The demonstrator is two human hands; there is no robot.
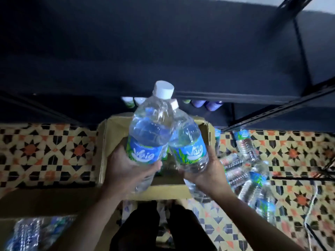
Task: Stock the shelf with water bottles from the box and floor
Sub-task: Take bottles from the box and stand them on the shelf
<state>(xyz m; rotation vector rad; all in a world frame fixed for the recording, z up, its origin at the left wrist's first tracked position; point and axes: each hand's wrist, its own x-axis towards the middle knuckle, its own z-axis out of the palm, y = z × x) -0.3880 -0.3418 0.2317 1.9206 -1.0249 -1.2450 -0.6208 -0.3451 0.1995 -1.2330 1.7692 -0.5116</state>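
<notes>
My left hand (126,171) grips a clear water bottle (150,131) with a blue-green label and white cap, held upright. My right hand (208,173) grips a second, matching bottle (188,144) that leans against the first. Both are raised above an open cardboard box (104,151) on the floor, just in front of the dark metal shelf (235,96). Several bottles (244,171) lie loose on the patterned floor to the right. The box's inside is mostly hidden by my hands and the bottles.
Bottle tops (208,104) show on a lower shelf level behind the box. A second box (32,230) with wrapped bottles sits at the lower left. The shelf's perforated upright (279,113) slants at right. A white cable (311,209) runs over the floor.
</notes>
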